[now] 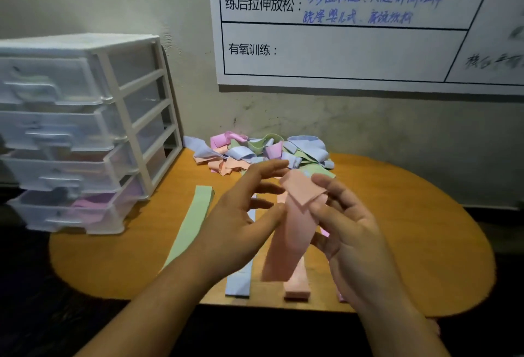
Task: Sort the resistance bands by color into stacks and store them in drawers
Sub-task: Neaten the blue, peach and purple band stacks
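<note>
A peach band (pixel 289 231) hangs above the table between both hands, its top end folded over. My right hand (pixel 348 231) pinches that folded top between thumb and fingers. My left hand (pixel 243 214) touches the band's left edge with its thumb, fingers spread and straight. Below lie flat stacks: green (pixel 192 223) on the left, blue (pixel 239 280), peach (pixel 297 285), and a pink stack (pixel 340 295) mostly hidden by my right hand. A tangled pile of mixed bands (pixel 255 155) sits by the wall.
A white plastic drawer unit (pixel 85 135) stands at the table's left, its drawers partly pulled out, with pink bands in the lowest one (pixel 90 209). The wooden table (pixel 411 229) has a rounded right end. A paper chart (pixel 354 30) hangs on the wall.
</note>
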